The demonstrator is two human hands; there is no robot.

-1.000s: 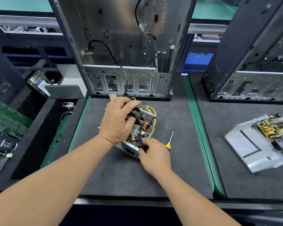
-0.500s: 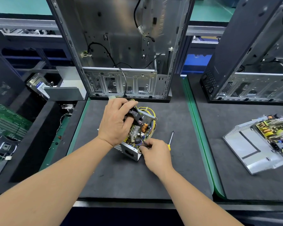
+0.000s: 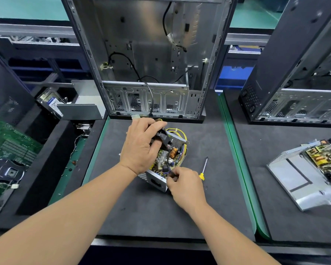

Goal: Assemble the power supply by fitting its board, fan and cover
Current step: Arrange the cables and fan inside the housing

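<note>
Electronics assembly workshop — open computer cases (image 3: 151, 60) on padded benches (image 3: 141, 217), loose motherboard (image 3: 10, 150), screwdriver (image 3: 203, 168).

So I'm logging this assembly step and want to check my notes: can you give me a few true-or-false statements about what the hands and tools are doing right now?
1. The left hand grips the black fan over the power supply case. True.
2. The right hand holds the screwdriver. False: the screwdriver lies on the mat beside that hand.
3. The cover is already on the power supply. False: its circuit board is still exposed.
4. An open computer case stands behind the power supply. True.
</note>
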